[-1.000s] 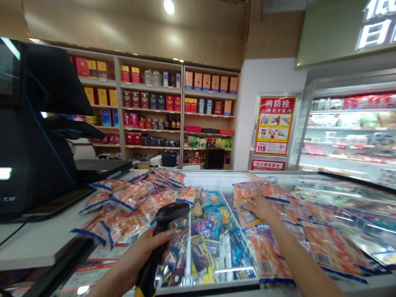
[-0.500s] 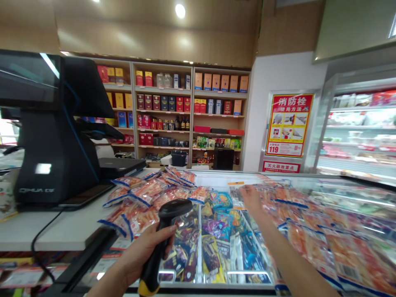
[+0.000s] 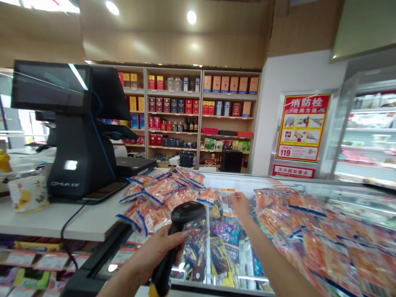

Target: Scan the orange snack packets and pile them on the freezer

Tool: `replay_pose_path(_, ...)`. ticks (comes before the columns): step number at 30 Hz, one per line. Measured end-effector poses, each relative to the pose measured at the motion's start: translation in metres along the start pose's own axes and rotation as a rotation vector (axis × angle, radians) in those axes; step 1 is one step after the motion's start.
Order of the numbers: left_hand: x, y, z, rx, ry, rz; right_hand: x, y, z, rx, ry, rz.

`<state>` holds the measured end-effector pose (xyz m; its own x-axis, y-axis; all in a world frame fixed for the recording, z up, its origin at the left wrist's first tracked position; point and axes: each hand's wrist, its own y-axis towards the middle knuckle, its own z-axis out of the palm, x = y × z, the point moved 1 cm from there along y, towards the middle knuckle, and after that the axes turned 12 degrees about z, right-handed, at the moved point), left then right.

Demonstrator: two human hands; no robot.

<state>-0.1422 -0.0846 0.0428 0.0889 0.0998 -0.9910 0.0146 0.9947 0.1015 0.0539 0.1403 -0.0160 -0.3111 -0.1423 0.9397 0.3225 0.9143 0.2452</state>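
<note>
White table (image 3: 86,227) is ending beside the freezer (image 3: 229,177), with a lane running between the left heap (image 3: 162,192) and right-side bags (image 3: 275,222). The left hand (image 3: 167,247) is wrapping its grip round a scanner (image 3: 188,210); the right hand (image 3: 243,208), fingers pinched, is holding an orange-edged packet (image 3: 227,199), which is moving leftward from the bags, nearing the heap.

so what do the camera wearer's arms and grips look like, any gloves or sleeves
The left grip and right grip are ordinary bare human hands, ungloved. The left forearm and right forearm show no sleeve within the picture, and no watch or bracelet is visible.
</note>
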Motion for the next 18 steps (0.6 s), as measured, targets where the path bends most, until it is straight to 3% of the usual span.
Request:
replay_pose_path(8,0.002,-0.001,-0.007,-0.021,-0.05,-0.044,-0.004,-0.008,0.017,0.037,-0.005,0.027)
replay_pose_path(18,0.007,0.015,-0.038,-0.206,-0.024,0.02,-0.002,-0.012,0.04,0.011,-0.165,0.04)
